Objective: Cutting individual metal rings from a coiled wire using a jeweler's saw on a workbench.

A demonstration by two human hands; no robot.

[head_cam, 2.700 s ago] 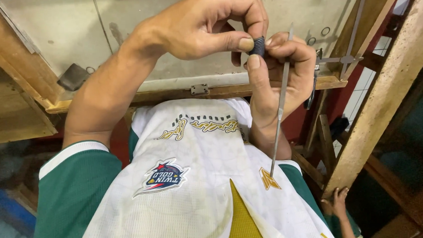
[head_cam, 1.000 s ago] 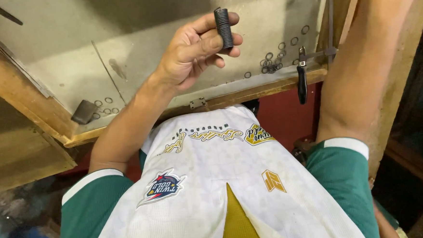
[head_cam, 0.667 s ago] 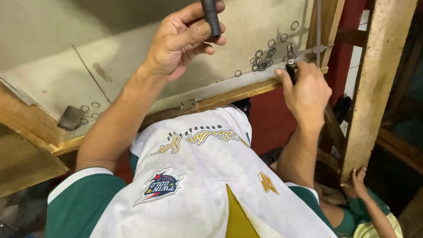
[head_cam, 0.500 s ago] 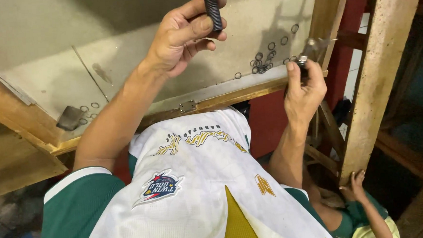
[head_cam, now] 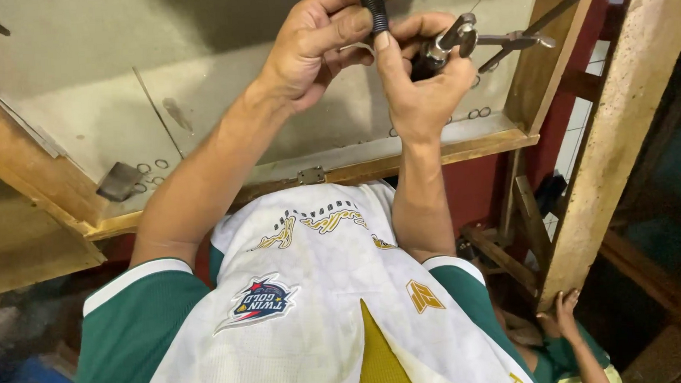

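Left hand (head_cam: 314,49) pinching black ribbed tube (head_cam: 373,7) between thumb and fingers; right hand (head_cam: 420,86) gripping metal pliers (head_cam: 465,41), thumb pressing against tube. We are working above grey table (head_cam: 80,112) edged with wooden frame (head_cam: 401,163); small metal rings (head_cam: 476,114) lying scattered on it. Wooden posts (head_cam: 624,114) standing at right, another person's hand (head_cam: 565,319) resting low beside them.

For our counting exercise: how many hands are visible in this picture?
3. The left hand grips a black ribbed piece, top centre; the right hand holds a metal tool; another person's hand is by the wooden post, lower right. Others may be hidden.
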